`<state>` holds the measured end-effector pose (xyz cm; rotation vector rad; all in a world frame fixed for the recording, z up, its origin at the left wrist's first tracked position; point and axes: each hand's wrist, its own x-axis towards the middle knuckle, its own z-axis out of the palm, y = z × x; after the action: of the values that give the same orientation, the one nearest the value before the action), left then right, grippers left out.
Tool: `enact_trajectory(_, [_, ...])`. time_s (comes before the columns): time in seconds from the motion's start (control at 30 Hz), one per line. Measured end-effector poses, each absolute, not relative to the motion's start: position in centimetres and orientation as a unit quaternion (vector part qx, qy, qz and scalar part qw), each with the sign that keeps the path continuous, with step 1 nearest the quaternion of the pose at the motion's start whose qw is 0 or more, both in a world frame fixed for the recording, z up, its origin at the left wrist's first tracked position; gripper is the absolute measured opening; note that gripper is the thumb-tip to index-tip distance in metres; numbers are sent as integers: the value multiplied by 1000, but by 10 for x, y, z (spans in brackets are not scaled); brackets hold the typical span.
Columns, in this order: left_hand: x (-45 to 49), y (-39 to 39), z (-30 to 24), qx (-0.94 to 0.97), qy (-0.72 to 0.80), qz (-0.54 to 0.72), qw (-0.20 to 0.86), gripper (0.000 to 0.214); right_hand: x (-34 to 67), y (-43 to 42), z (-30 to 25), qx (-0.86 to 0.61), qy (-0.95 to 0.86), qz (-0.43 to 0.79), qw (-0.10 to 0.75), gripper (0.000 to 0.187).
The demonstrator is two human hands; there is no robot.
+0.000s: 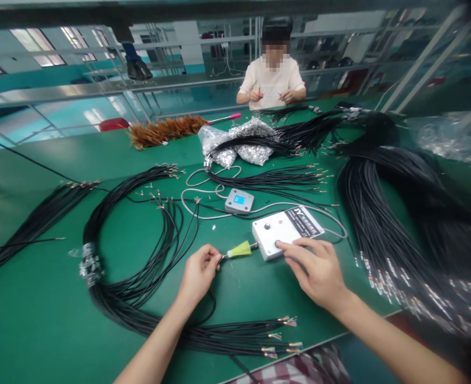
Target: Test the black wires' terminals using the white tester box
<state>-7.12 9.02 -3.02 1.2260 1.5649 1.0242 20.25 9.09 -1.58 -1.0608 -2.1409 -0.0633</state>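
My left hand (203, 266) pinches the end of a black cable, its tip pointing at a yellow-green cone (239, 249). That cone sits on the shaft at the left side of a white box (268, 234) with a knob, a button and a black label. Over the box's front right is my right hand (319, 266), fingers apart and one fingertip on the black button (278, 244). Below my left wrist runs a bundle of black cables (227, 333) with coloured wire ends. A cable tie-like silver cluster (90, 264) gathers this bundle at the left.
A small grey box with a blue screen (239, 200) lies behind the white box. Bags of silver parts (255, 141) and a brown feather duster (167, 132) are farther back. Many black cables (379, 213) fill the right side. Across the table sits another person (273, 80).
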Motion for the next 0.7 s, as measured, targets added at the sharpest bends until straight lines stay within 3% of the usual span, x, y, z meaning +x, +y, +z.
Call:
enact_trajectory(0.3, [-78,73,-12,461,622,439,455,29,202,91,-16,-396,-820,2,413,19])
enact_trajectory(0.53, [-51,51,14,496,565,437,494,24,144,79,6,-352,-813,180,428,18])
enact_trajectory(0.63, [-47,45,16,528,557,424,481,21,130,81,9,-341,-816,204,420,7])
enact_trajectory(0.7, [-48,46,14,543,562,417,464,20,130,86,10,-337,-825,203,406,12])
